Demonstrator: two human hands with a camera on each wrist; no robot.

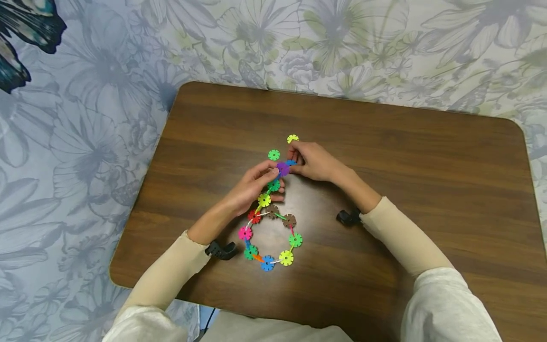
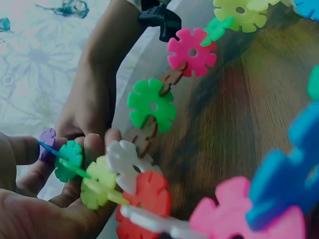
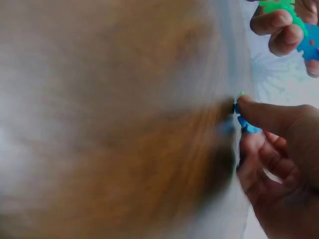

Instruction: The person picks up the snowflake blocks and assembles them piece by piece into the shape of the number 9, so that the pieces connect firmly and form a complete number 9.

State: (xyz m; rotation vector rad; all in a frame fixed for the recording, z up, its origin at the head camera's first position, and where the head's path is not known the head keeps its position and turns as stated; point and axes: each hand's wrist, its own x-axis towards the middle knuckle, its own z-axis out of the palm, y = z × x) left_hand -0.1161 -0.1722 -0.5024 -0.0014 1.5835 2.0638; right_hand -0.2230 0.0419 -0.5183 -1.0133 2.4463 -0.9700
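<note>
A chain of colourful notched plastic discs runs up from a ring of the same discs, whose near side includes a yellow disc [image 1: 286, 258]. My left hand [image 1: 252, 187] pinches the purple disc [image 1: 283, 168] at the chain's upper end. Below it, a green disc [image 2: 69, 160] and a yellow disc [image 2: 98, 183] pass in front of my left fingers. My right hand [image 1: 316, 162] pinches a blue disc [image 3: 251, 125] between thumb and fingers, right beside the purple one. Part of the blue disc is hidden behind the right fingers.
Just beyond my hands lie a loose green disc [image 1: 274, 155] and a loose yellow disc [image 1: 292, 138]. Everything is over a brown wooden table [image 1: 427, 180] with rounded corners. Floral-patterned fabric [image 1: 94, 118] surrounds its left and far edges. Both wrists carry black straps.
</note>
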